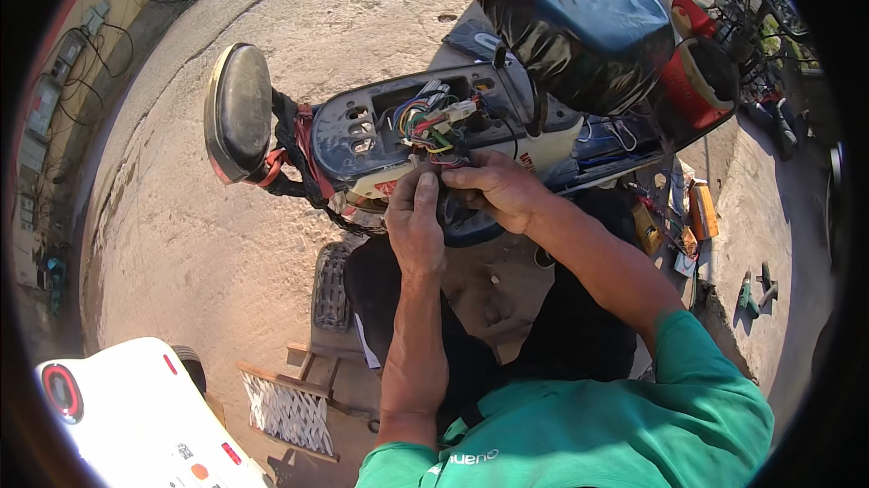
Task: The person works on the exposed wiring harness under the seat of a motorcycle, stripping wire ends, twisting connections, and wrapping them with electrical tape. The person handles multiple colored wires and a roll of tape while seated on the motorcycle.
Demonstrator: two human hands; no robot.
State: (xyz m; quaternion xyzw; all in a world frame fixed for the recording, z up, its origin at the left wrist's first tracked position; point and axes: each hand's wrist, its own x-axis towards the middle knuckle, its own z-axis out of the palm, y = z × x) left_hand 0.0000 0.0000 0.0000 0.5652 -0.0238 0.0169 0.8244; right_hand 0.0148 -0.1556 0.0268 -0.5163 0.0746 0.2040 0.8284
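Observation:
My left hand (416, 221) and my right hand (502, 189) meet at the near edge of an electric scooter's body (339, 139). Thumbs and fingers of both are closed in a pinch, their tips almost touching. Thin wires run down to the fingertips from a tangled wiring bundle (434, 121); the exact spot they grip is partly hidden. Red, yellow, green and blue strands fill the open compartment, along with a white connector (460, 110) above my right hand.
A seat wrapped in black plastic (575, 31) is tipped up at the right. An oval padded backrest (243, 112) sticks out left. A woven stool (288, 411) and a white vehicle (145, 416) are at lower left. Tools (756, 293) lie on the ground at right.

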